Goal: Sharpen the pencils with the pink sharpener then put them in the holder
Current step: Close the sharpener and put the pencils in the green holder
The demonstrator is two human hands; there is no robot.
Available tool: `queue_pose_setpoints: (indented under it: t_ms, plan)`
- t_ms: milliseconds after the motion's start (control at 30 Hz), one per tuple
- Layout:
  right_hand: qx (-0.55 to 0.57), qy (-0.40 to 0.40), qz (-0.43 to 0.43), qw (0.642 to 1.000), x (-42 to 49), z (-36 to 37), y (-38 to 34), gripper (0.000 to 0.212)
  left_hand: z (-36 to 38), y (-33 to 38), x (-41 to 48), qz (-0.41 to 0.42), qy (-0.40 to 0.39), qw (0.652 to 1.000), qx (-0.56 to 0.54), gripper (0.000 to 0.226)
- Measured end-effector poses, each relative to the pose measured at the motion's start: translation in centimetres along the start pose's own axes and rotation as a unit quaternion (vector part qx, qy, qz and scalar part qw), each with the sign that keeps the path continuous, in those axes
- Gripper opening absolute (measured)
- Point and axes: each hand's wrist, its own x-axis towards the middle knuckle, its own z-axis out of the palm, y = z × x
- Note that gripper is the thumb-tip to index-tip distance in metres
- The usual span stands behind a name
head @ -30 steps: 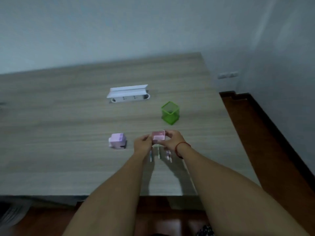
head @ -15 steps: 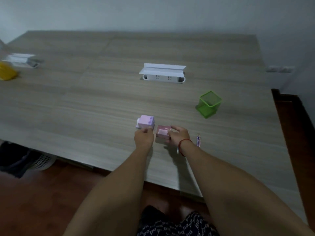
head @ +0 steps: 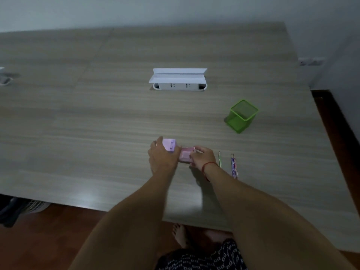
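i see the wooden table (head: 97, 123) filling most of my view. a white socket box (head: 178, 79) with its lid raised sits at the far middle. the green mesh holder (head: 242, 116) stands upright to the right, well apart from the hands. my left hand (head: 161, 159) curls round a lilac block (head: 169, 144), gripping it just above the tabletop. my right hand (head: 202, 157), with a red string (head: 209, 164) at the wrist, pinches the pink sharpener (head: 185, 155), which sits just beside the lilac block near the front edge. the pencils (head: 233, 165) lie flat on the table just right of my right hand, untouched.
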Motion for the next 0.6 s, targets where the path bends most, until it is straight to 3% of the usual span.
queue_pose_setpoints:
  t_ms: [300, 600]
  plan:
    - [-0.003, 0.010, 0.002, 1.000, 1.2, 2.0, -0.1, 0.041, -1.3, -0.8, 0.7, -0.007, -0.003, 0.998, -0.066, 0.027]
    - [0.000, -0.008, 0.012, 1.000, 0.8, 3.1, -0.9, 0.043, -1.8, -1.2, 0.9, -0.004, -0.014, 0.996, -0.093, 0.033]
